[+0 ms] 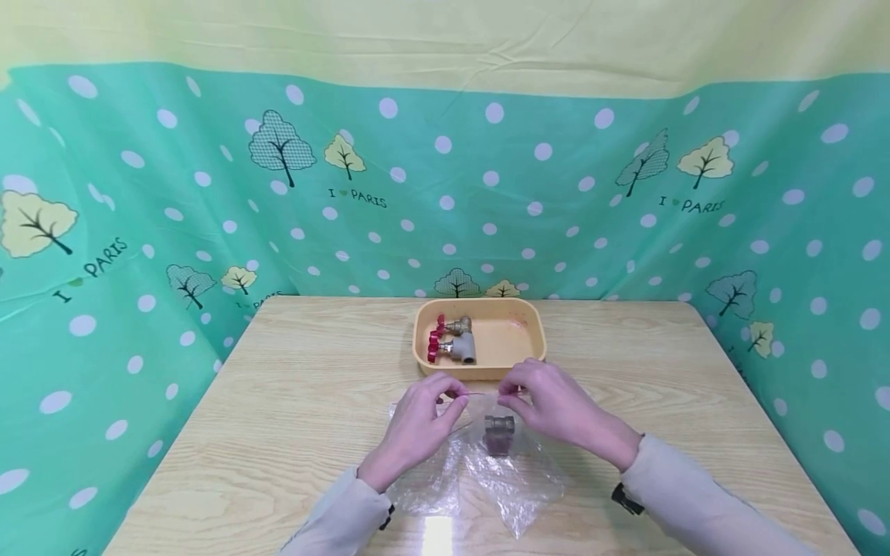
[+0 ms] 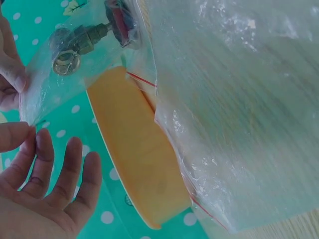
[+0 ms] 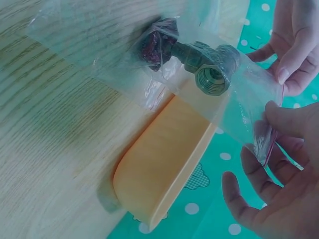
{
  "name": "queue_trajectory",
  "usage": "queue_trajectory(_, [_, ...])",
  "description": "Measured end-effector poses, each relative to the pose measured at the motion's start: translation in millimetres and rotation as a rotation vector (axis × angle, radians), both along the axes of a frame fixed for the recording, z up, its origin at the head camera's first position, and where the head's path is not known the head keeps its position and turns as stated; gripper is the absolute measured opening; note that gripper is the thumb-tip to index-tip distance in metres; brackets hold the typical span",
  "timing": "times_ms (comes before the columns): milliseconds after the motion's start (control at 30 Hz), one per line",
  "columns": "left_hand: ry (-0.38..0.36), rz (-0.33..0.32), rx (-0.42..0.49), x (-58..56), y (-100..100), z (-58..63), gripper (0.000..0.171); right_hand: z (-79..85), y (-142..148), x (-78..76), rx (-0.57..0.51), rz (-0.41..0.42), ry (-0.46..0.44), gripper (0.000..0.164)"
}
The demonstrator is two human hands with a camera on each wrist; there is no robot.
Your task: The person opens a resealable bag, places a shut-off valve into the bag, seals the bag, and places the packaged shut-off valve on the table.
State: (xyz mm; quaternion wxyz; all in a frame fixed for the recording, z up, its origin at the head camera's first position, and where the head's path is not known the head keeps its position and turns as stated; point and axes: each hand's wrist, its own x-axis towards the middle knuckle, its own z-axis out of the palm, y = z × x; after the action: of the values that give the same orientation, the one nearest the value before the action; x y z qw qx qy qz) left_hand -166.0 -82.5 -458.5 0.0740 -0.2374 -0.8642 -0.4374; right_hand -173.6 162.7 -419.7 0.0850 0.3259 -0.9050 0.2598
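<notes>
A clear zip bag [image 1: 524, 479] is held up by its top edge between both hands. My left hand [image 1: 420, 421] pinches one end of the red-lined edge, and my right hand [image 1: 556, 401] pinches the other end between thumb and finger. Inside the bag a metal valve [image 3: 212, 69] with a dark red handwheel [image 3: 158, 44] hangs, its threaded opening toward the top edge. The remaining fingers of the left hand [image 2: 55, 184] are spread in the left wrist view.
Behind the hands stands a yellow-orange tray [image 1: 511, 372] holding several valves [image 1: 462, 346] with red handwheels. Another clear plastic bag [image 1: 427, 483] lies flat on the wooden table [image 1: 278, 432]. A green dotted curtain [image 1: 487, 193] surrounds the back and sides.
</notes>
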Motion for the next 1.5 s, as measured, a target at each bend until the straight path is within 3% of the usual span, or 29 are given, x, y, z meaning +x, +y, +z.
queue_trajectory(500, [-0.041, -0.011, 0.013, 4.2, 1, 0.1, 0.005, 0.4, 2, 2.7, -0.025, 0.017, -0.014, 0.011])
queue_trajectory(733, [-0.137, -0.06, -0.089, 4.2, -2, -3.8, 0.028, 1.2, 2, 4.9, -0.028, 0.0, -0.027, 0.013])
queue_trajectory(933, [-0.132, -0.139, -0.168, 2.3, -3, -9.6, 0.036, 1.9, 3, 5.8, -0.024, -0.001, -0.022, 0.014])
queue_trajectory(1067, [-0.145, -0.15, -0.193, 2.6, -4, -12.4, 0.046, 3.1, 3, 6.9, -0.02, -0.001, -0.027, 0.014])
queue_trajectory(1500, [-0.176, -0.145, -0.237, 3.1, -1, -17.4, 0.043, 7.4, 7, 9.0, -0.055, -0.029, -0.034, 0.017])
